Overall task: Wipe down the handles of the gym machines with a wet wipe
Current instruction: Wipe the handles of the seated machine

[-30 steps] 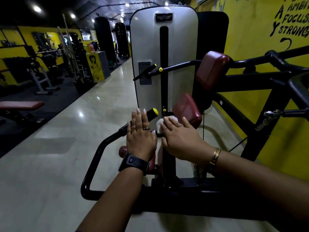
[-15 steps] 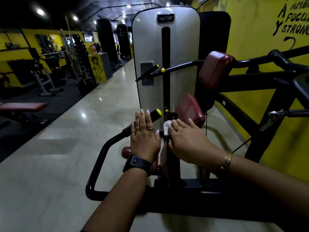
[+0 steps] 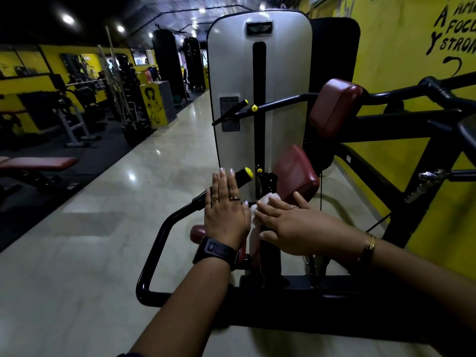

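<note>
Here's the left hand, laid flat along the slanted black foam-grip handle with the yellow end cap. Its fingers are straight and together, resting on the grip and not wrapped round it, so that hand is steadying, nothing more.

The work is on the other side. The right hand has the crumpled white wet wipe pinned against the black upright metal post, just beside the left hand's knuckles. The right fingers drape over the cloth, lightly curled, with the thumb tucked in below, clamping the wipe to the post. A tuft of wipe pokes out past the fingertips and a longer fold hangs beneath them, between the two hands.

So the step in hand looks like a rub along this post, at the base of the handle. The grip under the left fingers looks to be next. That would call for the flat left hand to lift clear and the wipe to travel up the slope to the yellow cap, wrapped right round the foam.

Beyond the fingertips sits a maroon padded cushion, and behind it the tall grey-white weight-stack cover. A second black yellow-tipped handle waits higher up, well clear of both hands.
</note>
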